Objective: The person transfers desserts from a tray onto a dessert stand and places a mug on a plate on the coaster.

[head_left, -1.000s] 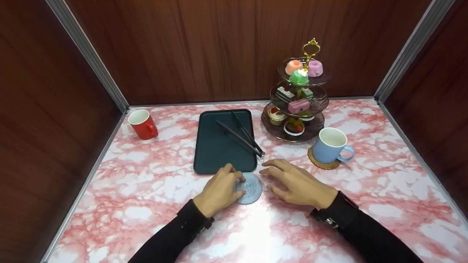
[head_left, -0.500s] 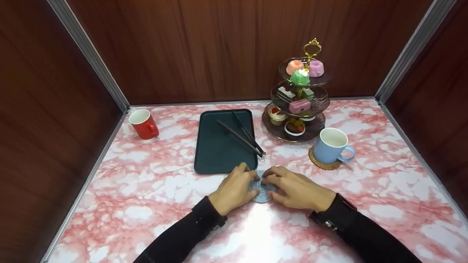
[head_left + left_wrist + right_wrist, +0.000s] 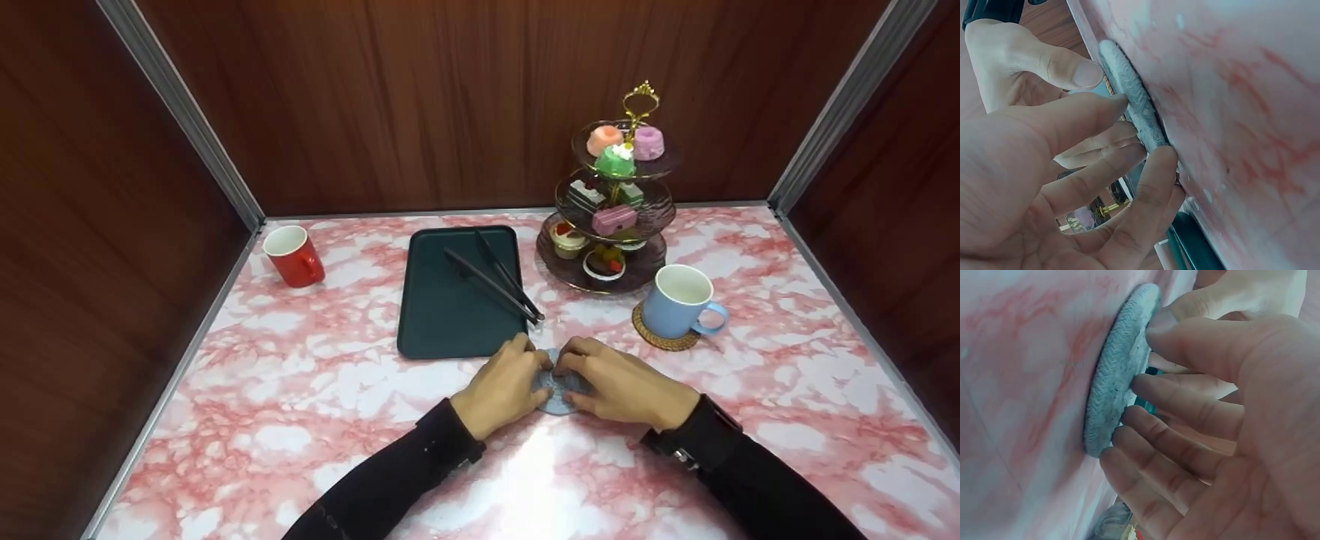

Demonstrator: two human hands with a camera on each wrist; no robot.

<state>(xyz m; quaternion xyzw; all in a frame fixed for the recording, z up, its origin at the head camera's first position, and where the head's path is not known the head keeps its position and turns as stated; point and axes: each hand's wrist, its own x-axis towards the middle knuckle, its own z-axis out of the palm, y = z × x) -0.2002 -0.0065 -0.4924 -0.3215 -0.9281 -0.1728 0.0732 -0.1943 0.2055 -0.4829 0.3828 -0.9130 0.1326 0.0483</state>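
A round grey-blue woven coaster (image 3: 556, 406) lies flat on the table between my two hands. In the left wrist view, my left hand (image 3: 501, 386) grips the edge of this coaster (image 3: 1139, 104) with thumb and fingertips. Opposite it, my right hand (image 3: 622, 384) has its thumb and curled fingers over the other side, tips on the coaster (image 3: 1114, 377) in the right wrist view. Just beyond the left hand lies a dark green tray (image 3: 439, 315), with black tongs (image 3: 491, 281) lying across it and sticking out over its right edge.
A blue mug (image 3: 673, 304) stands on a wicker coaster (image 3: 666, 341) to the right. Behind it rises a three-tier stand (image 3: 559, 270) with cakes and cupcakes. A red mug (image 3: 296, 259) is at the far left. Brown panels (image 3: 420, 105) wall in the marbled table.
The coaster has slid to the right along with my left hand. My right hand, earlier apart from it, now has its fingers on the coaster.
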